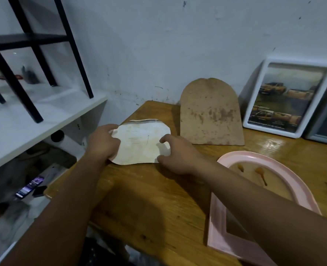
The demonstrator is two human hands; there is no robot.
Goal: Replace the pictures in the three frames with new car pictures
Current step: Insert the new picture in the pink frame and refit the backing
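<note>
Nearest, a pink arched frame (233, 244) lies flat on the wooden bench (149, 208), at the right. Farther left, both hands hold a stained old paper (141, 144): left hand (103, 143) in a curled grip on its left edge, right hand (176, 154) pinching its right. A brown backing board (210, 114) and a white framed car picture (285, 98) lean against the far wall.

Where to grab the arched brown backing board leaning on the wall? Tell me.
Take the arched brown backing board by its rounded top edge, coming from above and the front. It stands nearly upright on the wooden table with its top against the wall, so the bottom edge is blocked and the top is free for fingers.
</note>
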